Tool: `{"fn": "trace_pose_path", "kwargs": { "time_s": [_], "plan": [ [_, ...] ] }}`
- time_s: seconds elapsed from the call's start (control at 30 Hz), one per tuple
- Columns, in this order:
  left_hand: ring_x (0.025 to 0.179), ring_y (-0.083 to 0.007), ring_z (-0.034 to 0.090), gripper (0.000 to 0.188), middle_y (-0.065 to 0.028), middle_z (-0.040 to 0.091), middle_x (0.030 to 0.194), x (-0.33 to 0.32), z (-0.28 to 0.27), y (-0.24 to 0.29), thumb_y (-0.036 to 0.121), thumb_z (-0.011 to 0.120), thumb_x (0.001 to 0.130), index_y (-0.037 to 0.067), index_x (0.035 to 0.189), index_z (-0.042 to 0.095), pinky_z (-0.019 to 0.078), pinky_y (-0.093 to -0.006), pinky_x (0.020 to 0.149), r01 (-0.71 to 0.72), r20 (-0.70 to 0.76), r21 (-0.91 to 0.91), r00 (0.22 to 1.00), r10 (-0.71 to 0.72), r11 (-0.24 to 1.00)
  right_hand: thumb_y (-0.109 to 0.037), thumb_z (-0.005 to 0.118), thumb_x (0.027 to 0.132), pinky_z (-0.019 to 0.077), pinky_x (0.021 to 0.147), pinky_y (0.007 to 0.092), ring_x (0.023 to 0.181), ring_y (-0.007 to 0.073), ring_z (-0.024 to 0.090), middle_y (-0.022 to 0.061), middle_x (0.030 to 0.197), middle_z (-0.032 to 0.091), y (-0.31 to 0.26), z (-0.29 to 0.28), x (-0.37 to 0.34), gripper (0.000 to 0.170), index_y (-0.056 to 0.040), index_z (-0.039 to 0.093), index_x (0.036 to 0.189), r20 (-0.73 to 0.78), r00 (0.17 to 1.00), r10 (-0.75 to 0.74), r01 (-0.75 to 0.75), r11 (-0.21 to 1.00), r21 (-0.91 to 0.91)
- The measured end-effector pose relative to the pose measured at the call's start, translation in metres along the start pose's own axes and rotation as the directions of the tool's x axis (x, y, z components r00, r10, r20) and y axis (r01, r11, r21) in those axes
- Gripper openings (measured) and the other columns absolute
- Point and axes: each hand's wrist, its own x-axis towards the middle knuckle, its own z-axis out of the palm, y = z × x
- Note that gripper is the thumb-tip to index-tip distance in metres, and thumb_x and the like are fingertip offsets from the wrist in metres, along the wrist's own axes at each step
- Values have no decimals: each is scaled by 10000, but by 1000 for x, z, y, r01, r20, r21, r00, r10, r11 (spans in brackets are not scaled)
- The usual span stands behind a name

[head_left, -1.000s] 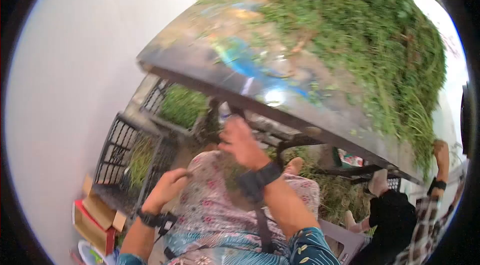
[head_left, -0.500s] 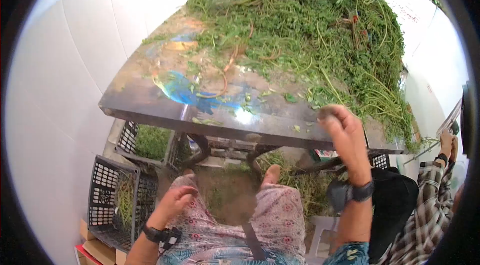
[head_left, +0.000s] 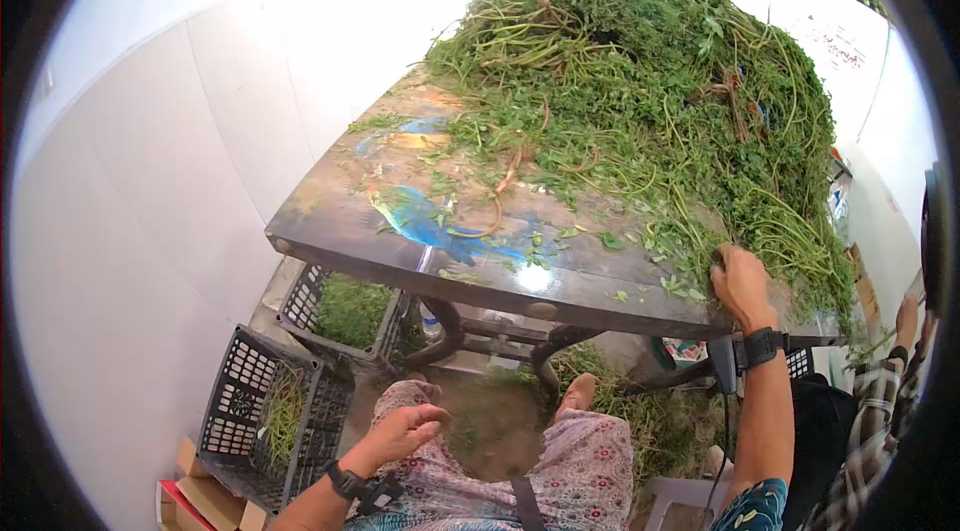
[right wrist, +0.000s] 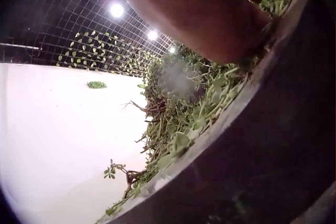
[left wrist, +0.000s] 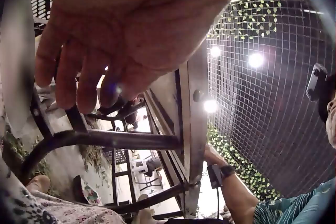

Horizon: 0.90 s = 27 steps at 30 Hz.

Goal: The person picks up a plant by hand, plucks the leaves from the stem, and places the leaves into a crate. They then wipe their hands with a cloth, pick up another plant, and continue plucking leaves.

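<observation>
A large heap of leafy green stems point(head_left: 650, 81) covers the back and right of the dark table point(head_left: 340, 201). My right hand point(head_left: 742, 283) is at the table's front edge, its fingers at loose greens by the heap; in the right wrist view the hand point(right wrist: 205, 14) hides what its fingertips do. Over my lap, my left hand point(head_left: 405, 433) hangs with nothing in it. The left wrist view shows this hand point(left wrist: 126, 29) with its fingers relaxed, below the tabletop's edge.
Two black crates, one point(head_left: 225, 411) in front and one point(head_left: 300, 296) beneath the table, hold greens. Cardboard point(head_left: 208, 501) lies at the lower left. Scattered stems point(head_left: 660, 396) cover the floor under the table. Another person's plaid sleeve point(head_left: 862, 421) shows at the right.
My right hand has moved from over my lap, up and right, to the greens at the table edge. The left hand has stayed over my lap. The head view has shifted.
</observation>
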Motion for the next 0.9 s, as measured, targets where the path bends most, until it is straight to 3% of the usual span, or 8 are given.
{"fn": "trace_pose_path", "kwargs": {
  "time_s": [0.1,0.2,0.33,0.43,0.53,0.6,0.73,0.9],
  "plan": [
    [611,-86,397,243,6,482,700,3,2,-26,161,483,888,29,1082,544,358,-253,553,-104,-26,-21,994,103,994,-104,517,740,443,632,463,698,390,563,232,728,579,5,6,5,134,7,515,816,5,1000,-29,29,999,-14],
    [885,-149,559,274,-63,609,987,1,0,-8,133,484,858,17,1100,540,434,-276,782,61,15,51,998,-61,997,-101,505,780,442,627,458,696,378,568,218,737,588,1,6,13,139,4,515,871,-48,997,58,-54,995,79],
    [881,-178,571,277,-82,611,984,2,2,-4,163,482,859,32,1094,547,438,-291,779,-6,3,150,1000,5,989,-82,472,844,435,593,398,652,332,563,161,770,600,-19,-20,19,157,-23,524,980,-404,859,314,-115,887,447],
    [881,-197,579,278,-97,612,977,-1,6,14,178,486,857,35,1086,549,442,-302,776,6,17,184,1000,-10,983,-84,470,849,430,580,367,640,304,560,161,769,594,0,-4,21,187,-16,523,1014,-281,955,94,18,928,372],
    [828,-181,561,283,-92,608,926,2,11,19,197,489,862,42,1092,546,436,-302,737,9,45,161,999,-17,987,-107,470,861,414,538,286,592,155,530,110,772,604,5,-15,25,201,10,530,1014,-320,882,346,-19,705,709],
    [723,-141,518,293,-65,596,838,3,13,16,219,481,876,58,1114,537,420,-294,672,-6,69,85,998,0,996,-120,468,875,398,514,240,568,72,478,66,766,588,16,-14,24,218,16,527,1035,-90,917,388,-151,548,823],
    [821,-185,546,311,-101,601,947,7,16,24,213,461,879,56,1141,522,429,-322,731,-124,73,171,991,113,977,-119,474,885,407,501,258,575,85,483,66,792,581,10,-25,20,216,1,509,1061,-246,763,598,106,260,960],
    [903,-255,580,303,-134,607,980,12,24,39,220,493,845,33,1079,542,439,-331,786,-180,68,153,983,172,972,-138,483,894,431,525,237,606,111,510,53,806,560,-1,-32,15,174,-19,494,1021,33,842,539,38,-120,992]
  ]
}}
